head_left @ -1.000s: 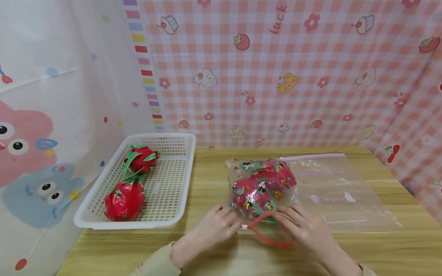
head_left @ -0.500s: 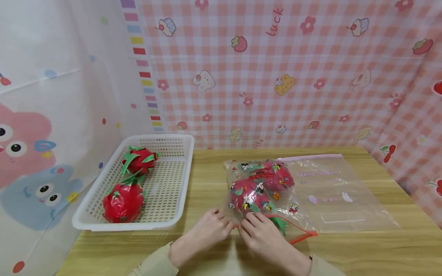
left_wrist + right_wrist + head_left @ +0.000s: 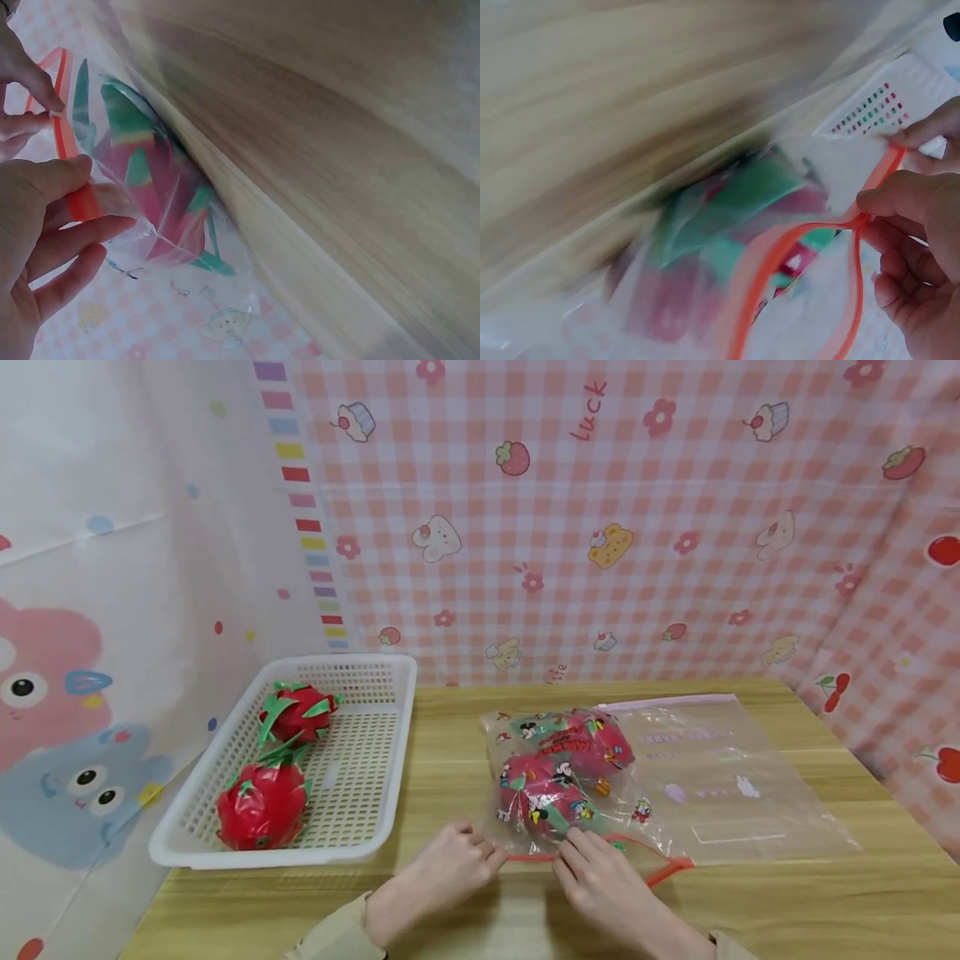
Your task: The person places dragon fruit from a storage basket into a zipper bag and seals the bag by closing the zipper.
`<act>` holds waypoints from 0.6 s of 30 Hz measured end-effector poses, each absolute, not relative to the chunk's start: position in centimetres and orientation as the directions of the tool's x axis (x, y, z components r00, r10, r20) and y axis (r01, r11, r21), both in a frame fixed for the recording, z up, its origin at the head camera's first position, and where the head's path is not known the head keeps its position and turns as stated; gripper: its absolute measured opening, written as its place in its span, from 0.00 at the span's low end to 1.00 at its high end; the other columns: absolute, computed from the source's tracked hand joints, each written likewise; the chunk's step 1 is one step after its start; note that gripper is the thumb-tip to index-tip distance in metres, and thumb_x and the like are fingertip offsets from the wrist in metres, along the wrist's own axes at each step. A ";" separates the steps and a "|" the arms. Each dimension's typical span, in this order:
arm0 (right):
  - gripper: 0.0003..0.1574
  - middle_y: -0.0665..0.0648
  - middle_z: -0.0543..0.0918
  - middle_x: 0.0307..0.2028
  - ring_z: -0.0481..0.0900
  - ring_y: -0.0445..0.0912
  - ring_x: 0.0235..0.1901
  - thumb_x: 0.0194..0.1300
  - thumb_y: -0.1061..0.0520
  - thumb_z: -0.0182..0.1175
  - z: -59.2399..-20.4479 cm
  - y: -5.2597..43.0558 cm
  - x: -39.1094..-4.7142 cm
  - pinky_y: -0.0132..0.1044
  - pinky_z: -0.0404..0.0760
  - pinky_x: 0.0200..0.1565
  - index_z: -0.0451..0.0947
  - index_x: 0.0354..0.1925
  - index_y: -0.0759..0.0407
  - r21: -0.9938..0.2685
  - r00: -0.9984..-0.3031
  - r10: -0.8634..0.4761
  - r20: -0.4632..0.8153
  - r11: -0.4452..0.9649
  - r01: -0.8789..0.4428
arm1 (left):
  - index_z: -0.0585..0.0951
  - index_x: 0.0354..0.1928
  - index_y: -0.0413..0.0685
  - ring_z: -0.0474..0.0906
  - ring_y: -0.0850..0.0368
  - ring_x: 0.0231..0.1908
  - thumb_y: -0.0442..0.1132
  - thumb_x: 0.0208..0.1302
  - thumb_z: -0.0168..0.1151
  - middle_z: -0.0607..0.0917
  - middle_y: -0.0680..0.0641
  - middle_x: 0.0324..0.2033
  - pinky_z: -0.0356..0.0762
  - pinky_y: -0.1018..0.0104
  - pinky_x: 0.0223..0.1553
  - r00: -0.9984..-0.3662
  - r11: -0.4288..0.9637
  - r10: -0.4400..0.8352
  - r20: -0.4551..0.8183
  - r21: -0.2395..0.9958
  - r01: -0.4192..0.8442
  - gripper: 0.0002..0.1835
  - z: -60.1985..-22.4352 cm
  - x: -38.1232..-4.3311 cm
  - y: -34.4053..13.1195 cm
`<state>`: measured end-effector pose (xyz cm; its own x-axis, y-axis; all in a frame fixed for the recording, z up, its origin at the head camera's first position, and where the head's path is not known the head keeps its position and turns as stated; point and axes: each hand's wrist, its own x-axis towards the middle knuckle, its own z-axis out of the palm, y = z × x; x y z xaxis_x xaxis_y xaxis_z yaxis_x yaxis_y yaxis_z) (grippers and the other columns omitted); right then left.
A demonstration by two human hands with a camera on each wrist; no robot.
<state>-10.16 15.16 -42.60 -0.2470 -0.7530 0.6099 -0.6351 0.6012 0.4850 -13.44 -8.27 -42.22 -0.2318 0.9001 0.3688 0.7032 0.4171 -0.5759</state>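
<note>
A clear zip bag [image 3: 517, 735] with cartoon prints lies on the table, two red dragon fruits [image 3: 602, 745] with green scales inside it. My left hand [image 3: 453, 864] pinches the left end of its red zip strip [image 3: 528, 858] between thumb and fingers. Further right along the strip, my right hand [image 3: 600, 872] pinches it; in the left wrist view a small whitish slider [image 3: 56, 114] shows at that hand's thumb. Between my hands the strip runs as a single line. To the right of my right hand its two red edges [image 3: 769, 262] stand apart.
At the left stands a white plastic basket [image 3: 408, 718] with two more dragon fruits [image 3: 262, 806] in it. A second clear bag [image 3: 720, 793] with a pink zip lies flat at the right, partly under the filled one. Printed cloth [image 3: 480, 593] hangs behind the table.
My right hand moved left along the strip to beside my left hand, then back to the right. The strip between the hands, parted a second ago, now runs together. My left hand stayed at the corner.
</note>
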 end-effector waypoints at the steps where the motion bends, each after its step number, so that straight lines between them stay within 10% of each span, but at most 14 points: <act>1: 0.20 0.52 0.73 0.23 0.69 0.46 0.28 0.63 0.67 0.39 -42.6 15.7 -10.1 0.33 0.70 0.31 0.74 0.20 0.59 0.478 -0.263 -0.748 0.610 0.611 -0.631 | 0.75 0.24 0.59 0.76 0.70 0.20 0.41 0.51 0.62 0.82 0.65 0.19 0.61 0.74 0.25 -0.231 0.420 0.898 0.375 -0.568 0.708 0.05 -42.2 -13.4 -8.4; 10: 0.24 0.57 0.76 0.23 0.73 0.48 0.28 0.64 0.70 0.35 -42.5 20.8 -9.5 0.36 0.77 0.29 0.74 0.20 0.64 0.485 -0.313 -0.714 0.627 0.671 -0.561 | 0.74 0.22 0.58 0.75 0.70 0.19 0.39 0.48 0.63 0.80 0.65 0.18 0.60 0.74 0.25 -0.243 0.431 0.892 0.382 -0.550 0.715 0.07 -42.3 -13.3 -9.3; 18: 0.28 0.53 0.62 0.16 0.57 0.45 0.21 0.66 0.71 0.26 -42.0 24.9 -9.6 0.33 0.60 0.20 0.63 0.14 0.61 0.402 -0.472 -0.641 0.605 0.758 -0.514 | 0.73 0.20 0.58 0.75 0.70 0.19 0.39 0.49 0.61 0.80 0.65 0.17 0.60 0.72 0.24 -0.227 0.439 0.883 0.411 -0.552 0.709 0.08 -42.5 -13.4 -9.3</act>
<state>-9.64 24.94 -42.04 -0.4724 -0.6414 0.6045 -0.5145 0.7576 0.4017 -13.36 -9.30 -42.49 -0.2269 0.8831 0.4108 0.7086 0.4390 -0.5524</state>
